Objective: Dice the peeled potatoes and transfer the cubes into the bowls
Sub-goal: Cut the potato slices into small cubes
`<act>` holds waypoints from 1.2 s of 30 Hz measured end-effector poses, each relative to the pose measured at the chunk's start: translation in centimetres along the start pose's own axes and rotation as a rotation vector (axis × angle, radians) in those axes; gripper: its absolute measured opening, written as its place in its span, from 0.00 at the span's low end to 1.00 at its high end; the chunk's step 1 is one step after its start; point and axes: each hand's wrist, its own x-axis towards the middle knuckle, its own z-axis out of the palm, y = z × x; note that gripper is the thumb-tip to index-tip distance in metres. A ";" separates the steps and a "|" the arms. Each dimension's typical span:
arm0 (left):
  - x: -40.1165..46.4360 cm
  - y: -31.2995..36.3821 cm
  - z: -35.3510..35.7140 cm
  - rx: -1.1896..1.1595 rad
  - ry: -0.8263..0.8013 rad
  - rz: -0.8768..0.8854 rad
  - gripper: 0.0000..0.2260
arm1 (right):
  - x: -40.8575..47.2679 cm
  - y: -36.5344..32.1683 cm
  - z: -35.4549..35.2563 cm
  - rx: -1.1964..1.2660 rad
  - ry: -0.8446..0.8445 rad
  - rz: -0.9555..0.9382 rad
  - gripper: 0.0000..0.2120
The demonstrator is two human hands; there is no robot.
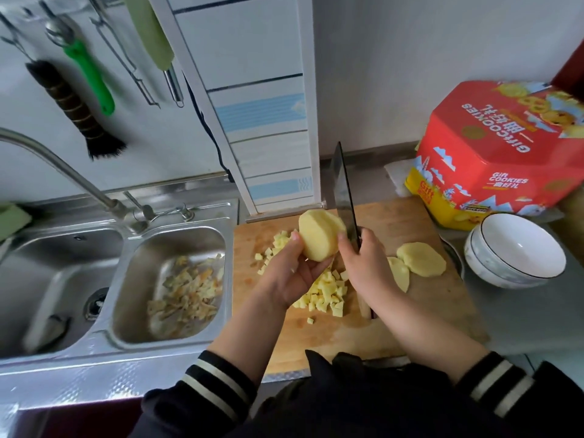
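The left hand (292, 273) cupped a peeled potato (320, 237) from below, thumb and fingers curled round it, holding it above the wooden cutting board (420, 311). The right hand (368, 263) gripped a knife (344, 191) with its dark blade pointing away from the person, just beside the potato's right side; the handle was mostly hidden under the hand. Potato cubes (328, 295) lay heaped on the board beneath the hands, partly covered by the left wrist, with a few scattered to the left. Two potato slices (420, 263) lay on the board's right part. Right of the board stood stacked white bowls (518, 257) with dark rim lines, the top one holding nothing visible. Behind them a red and yellow box (505, 153) read "Gift COOKIES", its upper print upside down and its right edge cut off. Left of the board, the small basin of a steel sink (170, 279) held blurred peelings (186, 289). A brush (74, 109) and utensils hung on the wall.
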 end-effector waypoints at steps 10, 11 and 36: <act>0.9 -0.2 1.2 -0.060 0.031 -0.044 0.21 | -0.2 -0.4 -0.2 -0.063 -0.015 -0.038 0.25; 1.0 -0.1 1.3 -0.069 0.042 -0.045 0.21 | -0.3 -0.4 -0.2 -0.081 -0.027 -0.032 0.27; -5.3 1.6 -15.8 0.095 0.738 0.123 0.19 | -2.0 2.0 2.2 -0.250 -0.522 -0.109 0.11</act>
